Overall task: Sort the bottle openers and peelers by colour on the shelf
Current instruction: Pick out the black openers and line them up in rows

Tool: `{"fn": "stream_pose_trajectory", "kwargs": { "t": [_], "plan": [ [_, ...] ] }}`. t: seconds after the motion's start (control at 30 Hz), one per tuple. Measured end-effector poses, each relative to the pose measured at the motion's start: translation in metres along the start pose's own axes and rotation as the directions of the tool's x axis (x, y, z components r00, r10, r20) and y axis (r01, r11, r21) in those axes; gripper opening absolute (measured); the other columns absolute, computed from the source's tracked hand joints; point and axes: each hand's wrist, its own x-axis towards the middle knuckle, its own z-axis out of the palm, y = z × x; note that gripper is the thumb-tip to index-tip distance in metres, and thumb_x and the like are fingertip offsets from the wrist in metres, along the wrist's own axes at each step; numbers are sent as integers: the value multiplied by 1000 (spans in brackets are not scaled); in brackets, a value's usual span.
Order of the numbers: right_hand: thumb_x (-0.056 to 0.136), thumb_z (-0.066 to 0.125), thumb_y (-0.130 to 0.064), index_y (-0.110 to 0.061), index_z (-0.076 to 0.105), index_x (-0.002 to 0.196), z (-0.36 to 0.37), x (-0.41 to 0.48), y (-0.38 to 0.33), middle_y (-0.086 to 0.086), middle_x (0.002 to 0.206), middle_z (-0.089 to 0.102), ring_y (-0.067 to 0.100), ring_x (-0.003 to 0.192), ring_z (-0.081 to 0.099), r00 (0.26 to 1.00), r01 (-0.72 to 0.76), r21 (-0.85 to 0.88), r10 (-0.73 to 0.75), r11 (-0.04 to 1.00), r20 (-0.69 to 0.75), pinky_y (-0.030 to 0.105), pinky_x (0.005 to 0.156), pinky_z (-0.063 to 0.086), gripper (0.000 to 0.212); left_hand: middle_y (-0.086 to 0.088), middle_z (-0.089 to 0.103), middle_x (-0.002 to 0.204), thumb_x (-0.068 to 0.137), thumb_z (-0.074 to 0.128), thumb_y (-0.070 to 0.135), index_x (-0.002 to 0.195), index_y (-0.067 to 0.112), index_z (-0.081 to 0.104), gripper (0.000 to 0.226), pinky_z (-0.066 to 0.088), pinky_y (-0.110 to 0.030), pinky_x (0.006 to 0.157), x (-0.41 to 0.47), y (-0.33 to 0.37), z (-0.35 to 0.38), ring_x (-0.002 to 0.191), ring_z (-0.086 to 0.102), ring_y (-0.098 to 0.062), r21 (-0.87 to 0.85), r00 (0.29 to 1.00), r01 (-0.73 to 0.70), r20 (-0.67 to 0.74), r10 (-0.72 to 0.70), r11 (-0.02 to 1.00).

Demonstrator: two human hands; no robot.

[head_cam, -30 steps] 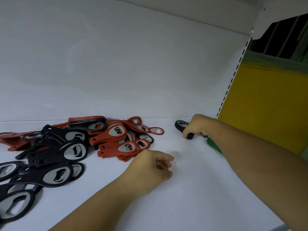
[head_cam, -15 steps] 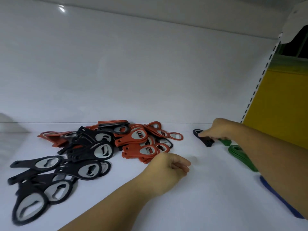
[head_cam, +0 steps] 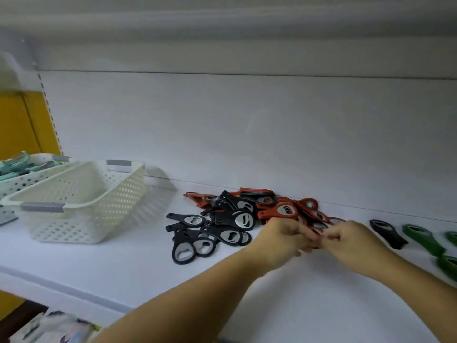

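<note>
Because both hands were smeared by motion, I could not tell whether either one gripped anything. My left hand (head_cam: 282, 241) and my right hand (head_cam: 352, 241) met with fingers curled, and a scrap of red showed between them. They covered the nearest part of the red bottle openers (head_cam: 284, 210), whose heap lay just beyond my knuckles against the back wall. These were flat, with orange-red handles and oval metal heads.

Left of my left hand, touching the red heap, sprawled the black bottle openers (head_cam: 222, 227), of the same shape. A lone black opener (head_cam: 388, 233) lay just right of my right hand. Further right were the green openers (head_cam: 420, 240), cut off by the edge of view.

All of it sat on the white shelf (head_cam: 123, 268). Well to the left of my left hand stood a cream perforated basket (head_cam: 74, 194). Behind it, half out of view, a white basket (head_cam: 14, 186) held pale teal items (head_cam: 14, 167) too blurred to identify.
</note>
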Motion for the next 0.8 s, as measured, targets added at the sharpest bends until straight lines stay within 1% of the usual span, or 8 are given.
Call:
{"fn": "stream_pose_trajectory", "kwargs": {
  "t": [0.1,0.2,0.3,0.43,0.5,0.57,0.67,0.8],
  "plan": [
    [87,64,-24,-19,61,51,24,-7,-23,-8,48,47,4,40,36,994,75,115,-84,991,72,19,44,30,36,2,67,76,89,52,0,82,16,67,24,45,-19,54,-36,-3,-51,63,60,-8,71,987,23,-159,-11,997],
    [85,64,-27,-14,65,62,46,-5,-54,-6,59,58,8,50,49,980,166,65,-172,984,101,26,51,39,26,0,65,66,86,47,-7,75,12,66,29,38,-18,46,-68,-10,-96,49,52,-9,27,913,86,-402,-68,996],
    [84,62,-28,-19,72,75,60,2,-92,-3,71,67,12,63,58,967,225,75,-232,972,105,25,56,45,16,-2,64,63,83,43,-11,73,9,66,32,36,-22,48,-88,-21,-127,47,51,-10,28,818,116,-570,-80,993],
    [84,60,-36,-19,70,78,84,11,-140,-8,66,58,14,70,57,940,332,67,-336,941,61,27,64,47,21,-3,63,64,84,42,-11,74,7,66,31,39,-21,50,-104,-42,-149,55,52,-14,-43,696,148,-706,-134,988],
    [86,55,-51,-19,69,85,98,9,-157,-7,78,61,16,80,59,915,404,-71,-404,912,20,29,69,48,34,-7,61,67,87,43,-10,76,5,65,29,42,-21,55,-110,-48,-156,57,51,-16,-169,631,84,-753,-184,982],
    [85,48,-64,-20,66,92,110,5,-164,-5,93,60,17,91,58,889,441,-204,-457,874,-33,30,73,46,49,-8,60,67,88,44,-9,78,4,64,26,43,-21,57,-112,-51,-159,57,51,-15,-234,609,20,-768,-198,972],
    [78,47,-74,-22,62,101,120,4,-166,-6,102,55,15,100,53,900,420,-196,-435,886,-38,30,73,41,59,-7,61,65,88,45,-8,77,4,65,26,44,-19,55,-109,-53,-157,56,52,-13,-193,646,21,-746,-160,981],
    [78,56,-66,-21,62,97,131,3,-165,-6,101,51,16,98,54,914,401,-123,-405,908,-9,29,71,41,50,-7,60,67,86,46,-9,77,5,64,24,48,-20,62,-107,-57,-160,62,54,-15,-253,609,-17,-770,-190,967]
  ]
}}
